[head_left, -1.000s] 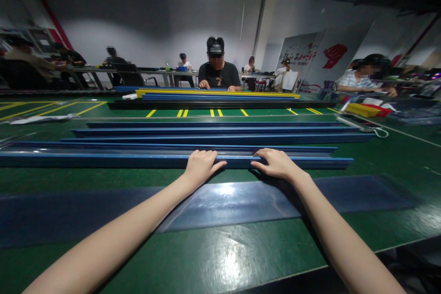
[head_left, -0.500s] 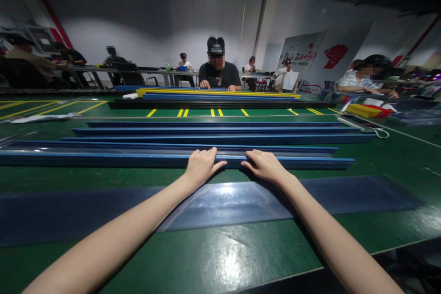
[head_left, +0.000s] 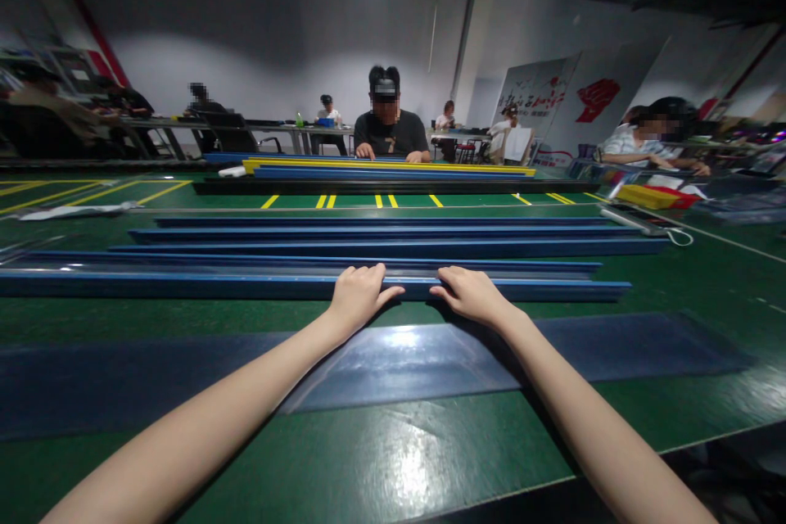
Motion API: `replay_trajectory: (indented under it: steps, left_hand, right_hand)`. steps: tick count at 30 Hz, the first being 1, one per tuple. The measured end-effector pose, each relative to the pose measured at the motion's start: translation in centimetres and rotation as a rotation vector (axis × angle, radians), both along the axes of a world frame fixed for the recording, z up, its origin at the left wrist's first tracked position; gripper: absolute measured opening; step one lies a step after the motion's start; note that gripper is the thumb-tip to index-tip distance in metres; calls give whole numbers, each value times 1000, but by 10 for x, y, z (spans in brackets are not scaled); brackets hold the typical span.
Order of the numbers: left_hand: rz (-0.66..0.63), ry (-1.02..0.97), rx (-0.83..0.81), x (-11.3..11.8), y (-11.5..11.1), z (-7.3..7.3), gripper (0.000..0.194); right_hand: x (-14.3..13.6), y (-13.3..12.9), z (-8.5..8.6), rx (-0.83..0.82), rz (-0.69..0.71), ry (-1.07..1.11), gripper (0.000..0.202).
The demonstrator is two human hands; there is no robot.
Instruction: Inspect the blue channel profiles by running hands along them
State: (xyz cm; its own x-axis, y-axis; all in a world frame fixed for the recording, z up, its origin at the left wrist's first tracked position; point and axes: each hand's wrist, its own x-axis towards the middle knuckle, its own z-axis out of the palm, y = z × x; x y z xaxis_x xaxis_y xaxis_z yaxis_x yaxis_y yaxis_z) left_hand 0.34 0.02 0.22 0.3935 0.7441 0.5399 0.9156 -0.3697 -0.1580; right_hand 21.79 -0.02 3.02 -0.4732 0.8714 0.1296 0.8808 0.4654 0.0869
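Note:
A long blue plastic channel strip [head_left: 184,285] lies across the green table in front of me. My left hand [head_left: 361,293] is closed on its near edge, fingers over the top and thumb along the front face. To the right, my right hand [head_left: 472,293] grips the same edge in the same way, a short gap from the left. The fingertips of both hands are partly hidden inside the channel. Between my forearms and beyond them on each side, a flat bluish transparent plastic sheet [head_left: 405,368] lies on the table, nearer to me than the strip.
More blue strips [head_left: 393,248] lie parallel behind. Farther off are a black strip [head_left: 393,187] and a yellow strip [head_left: 393,167], with a co-worker [head_left: 390,127] seated beyond. A white device with a cord loop [head_left: 639,223] sits at right. The green table [head_left: 344,467] ends at lower right.

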Motion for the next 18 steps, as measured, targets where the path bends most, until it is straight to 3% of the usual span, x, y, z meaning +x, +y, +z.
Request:
replay_trajectory:
  steps: [18]
  left_hand:
    - [-31,-17,8,-1,-1,0,44]
  right_hand:
    - [-7,-2,8,-48,-38,-76,22]
